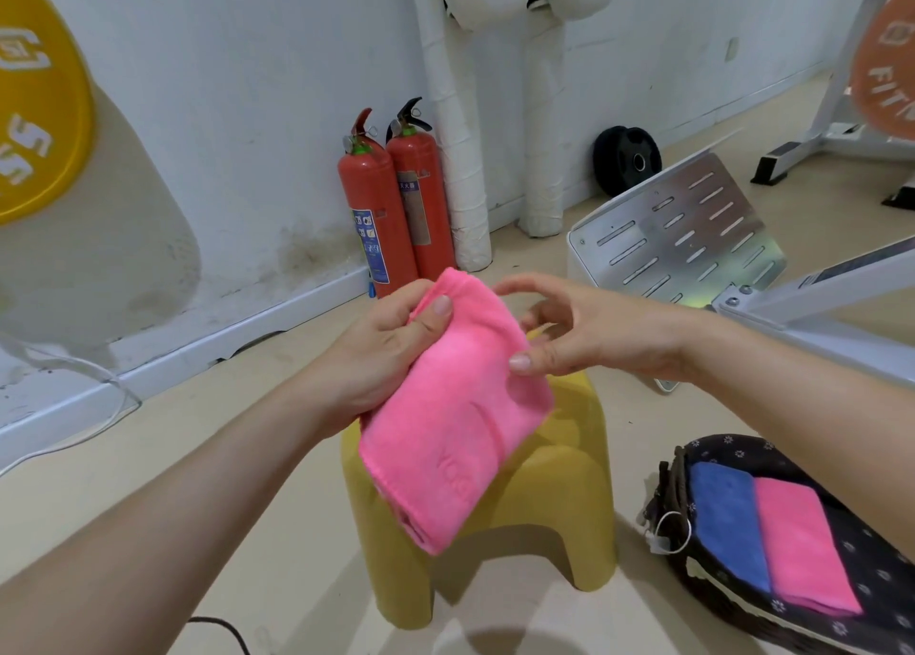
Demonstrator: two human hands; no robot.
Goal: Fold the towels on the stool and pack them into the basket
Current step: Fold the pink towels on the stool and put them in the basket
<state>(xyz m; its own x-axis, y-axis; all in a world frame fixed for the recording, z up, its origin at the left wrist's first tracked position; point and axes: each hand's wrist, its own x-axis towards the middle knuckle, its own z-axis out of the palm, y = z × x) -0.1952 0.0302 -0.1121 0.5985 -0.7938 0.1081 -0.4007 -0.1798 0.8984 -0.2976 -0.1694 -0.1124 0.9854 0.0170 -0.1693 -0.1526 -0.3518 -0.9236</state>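
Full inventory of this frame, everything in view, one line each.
held towel: 1, pink, folded, above the stool
stool: 1, yellow, floor centre
basket: 1, dark patterned, floor lower right
blue towel: 1, blue, folded in basket
packed pink towel: 1, pink, in basket beside blue towel
fire extinguishers: 2, red, against wall
weight plate: 1, black, by wall, right
slotted footplate: 1, silver, right of stool
left hand: 1, grips held towel
right hand: 1, fingers relaxed, at held towel's right edge

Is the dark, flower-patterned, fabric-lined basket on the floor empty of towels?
No: a folded blue towel and a folded pink towel lie side by side inside the basket.
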